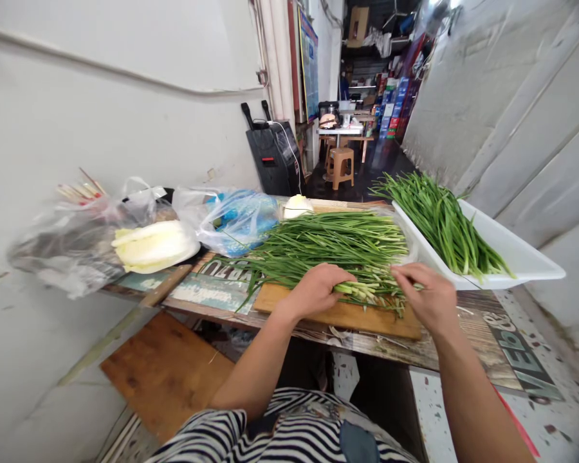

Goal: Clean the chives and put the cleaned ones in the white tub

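Note:
A large heap of green garlic chives (328, 238) lies across a wooden cutting board (381, 320), pale stem ends toward the right. My left hand (320, 289) is closed round a small bunch of chives, its whitish ends sticking out to the right above the board's near side. Just right of those ends, my right hand (427, 296) has thumb and fingers pinched together near the stem tips; whatever is between them is too small to make out. A white plastic tray (521, 254) at the right holds another pile of chives (444, 218).
On the table's left lie a halved napa cabbage (157, 245), a plastic bag with blue contents (241, 218) and a grey-looking bag (77, 244). A wooden handle (166, 286) juts over the near edge. Behind stand a black speaker (276, 157) and a brown stool (340, 167).

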Tool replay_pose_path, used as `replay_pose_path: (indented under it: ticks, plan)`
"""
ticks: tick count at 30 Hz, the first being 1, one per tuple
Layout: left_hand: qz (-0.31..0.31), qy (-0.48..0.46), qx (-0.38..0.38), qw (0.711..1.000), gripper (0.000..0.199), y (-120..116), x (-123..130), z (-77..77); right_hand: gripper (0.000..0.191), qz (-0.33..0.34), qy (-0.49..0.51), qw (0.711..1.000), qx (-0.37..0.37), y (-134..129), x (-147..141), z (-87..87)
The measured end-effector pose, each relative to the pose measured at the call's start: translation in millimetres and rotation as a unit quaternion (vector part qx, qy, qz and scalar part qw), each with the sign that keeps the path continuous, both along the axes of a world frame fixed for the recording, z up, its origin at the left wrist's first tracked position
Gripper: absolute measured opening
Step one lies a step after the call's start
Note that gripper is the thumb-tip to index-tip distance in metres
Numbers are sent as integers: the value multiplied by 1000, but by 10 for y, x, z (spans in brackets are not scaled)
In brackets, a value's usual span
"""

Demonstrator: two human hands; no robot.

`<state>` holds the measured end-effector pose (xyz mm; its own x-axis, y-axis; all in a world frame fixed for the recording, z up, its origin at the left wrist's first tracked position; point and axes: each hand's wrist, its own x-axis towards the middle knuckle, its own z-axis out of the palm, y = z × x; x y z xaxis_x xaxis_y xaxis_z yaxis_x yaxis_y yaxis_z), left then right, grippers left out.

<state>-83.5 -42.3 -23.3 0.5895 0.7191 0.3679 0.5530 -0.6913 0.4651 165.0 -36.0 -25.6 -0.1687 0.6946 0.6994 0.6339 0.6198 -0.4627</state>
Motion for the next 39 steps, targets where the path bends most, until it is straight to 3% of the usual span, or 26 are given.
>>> replay_pose_path:
  ticks: [2,4,8,12,17,20,24,30,35,39]
  plan:
    - [24,-29,20,999,30,0,-3,0,41,-121,-6,993,-10,58,102,-42]
    - [47,-66,45,996,32,0,-2,3,41,-149,-55,987,-24,125,193,-91]
    - [68,-107,88,988,30,-2,8,22,30,-87,-177,979,-48,292,255,-191]
    - [90,-136,107,981,24,-3,16,40,24,-77,-293,946,-117,497,189,-263]
    - [112,-152,136,973,21,19,-3,52,17,-35,-354,925,-137,645,101,-273]
    - [112,-153,145,971,20,38,-20,50,16,-32,-298,946,-122,606,107,-206]
    - [106,-136,135,976,24,60,-7,29,18,41,-137,984,-102,403,140,4]
    - [71,-131,125,981,33,77,94,-8,27,144,-10,976,-161,59,43,279]
    - [65,-94,94,989,25,83,147,-34,35,139,72,965,-212,3,-78,195]
    - [80,-90,55,991,20,98,148,-21,26,146,121,959,-212,11,-222,26]
